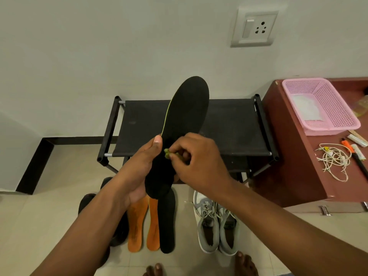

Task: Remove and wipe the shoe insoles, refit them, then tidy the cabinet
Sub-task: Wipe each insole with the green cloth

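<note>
Insoles (151,224) and grey shoes (216,226) lie on the floor before the rack (229,124). The left hand (139,172) grips the black insole (185,114) by its heel, toe pointing up and away. The right hand (197,162) pinches a green cloth (168,153) against it.

Insoles (151,222), sneakers (216,226) on floor (298,232)

Both forearms raised, left grip (143,168) cupped palm-up, right grip (197,162) with fingertips pinched.

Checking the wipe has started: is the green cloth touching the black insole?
Touching. The head view shows the green cloth, pinched by the right hand, pressed against the black insole.
</note>
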Tool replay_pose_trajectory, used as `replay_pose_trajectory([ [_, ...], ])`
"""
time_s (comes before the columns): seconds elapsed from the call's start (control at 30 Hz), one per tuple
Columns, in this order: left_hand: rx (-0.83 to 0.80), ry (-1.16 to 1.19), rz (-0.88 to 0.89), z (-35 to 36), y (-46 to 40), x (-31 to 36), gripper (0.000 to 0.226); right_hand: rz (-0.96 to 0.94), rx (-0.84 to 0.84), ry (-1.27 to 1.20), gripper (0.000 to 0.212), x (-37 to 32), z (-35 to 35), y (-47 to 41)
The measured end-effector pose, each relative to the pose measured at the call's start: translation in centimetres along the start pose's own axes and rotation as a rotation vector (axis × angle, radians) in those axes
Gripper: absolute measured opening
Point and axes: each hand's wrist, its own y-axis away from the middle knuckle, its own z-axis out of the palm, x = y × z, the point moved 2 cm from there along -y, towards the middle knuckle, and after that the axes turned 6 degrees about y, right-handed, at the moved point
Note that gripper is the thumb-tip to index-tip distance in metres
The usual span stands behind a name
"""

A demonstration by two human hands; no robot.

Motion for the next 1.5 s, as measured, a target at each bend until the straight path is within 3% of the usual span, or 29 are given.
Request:
replay_pose_trajectory([
  [0.1, -0.006, 0.002, -0.003, 0.1, 0.1, 0.0, 0.04, -0.006, 0.027, 0.055, 0.004, 0.2, -0.1, -0.2],
  [0.37, -0.157, -0.112, -0.095, 0.1, 0.0, -0.3, 0.046, 0.144, 0.366, 0.173, 0.002, 4.2, -4.5, -2.2],
  [0.5, -0.175, -0.15, -0.135, 0.0, 0.2, -0.1, 0.046, 0.145, 0.391, 0.175, 0.008, 5.2, -5.0, -2.2],
  [0.67, -0.136, -0.37, -0.15, -0.5, 0.5, 0.3, 0.043, 0.218, 0.42, 0.146, 0.007, 6.2, -5.5, -2.5],
  [0.83, -0.117, -0.302, -0.158, -0.4, 0.6, 0.3, 0.044, 0.19, 0.37, 0.12, 0.005, 5.1, -4.1, -2.2],
  [0.93, -0.109, -0.165, -0.129, -0.3, 0.4, 0.2, 0.047, 0.124, 0.243, 0.102, 0.005, 3.0, -2.1, -1.6],
  [1.1, 0.086, 0.083, -0.084, -0.9, 0.2, 0.4, 0.044, 0.005, 0.012, 0.022, 0.01, -0.5, 1.5, 0.9],
  [1.23, 0.118, 0.244, -0.09, -1.5, 0.1, 0.7, 0.057, -0.028, -0.115, -0.046, 0.009, -2.2, 3.3, 2.5],
  [1.4, 0.178, 0.356, -0.054, -1.9, -0.1, 1.0, 0.066, -0.052, -0.136, -0.05, 0.007, -2.6, 3.3, 2.7],
  [1.5, 0.179, 0.307, -0.067, -1.4, 0.1, 1.1, 0.065, -0.059, -0.07, 0.065, 0.004, -1.9, 2.5, 2.0],
])
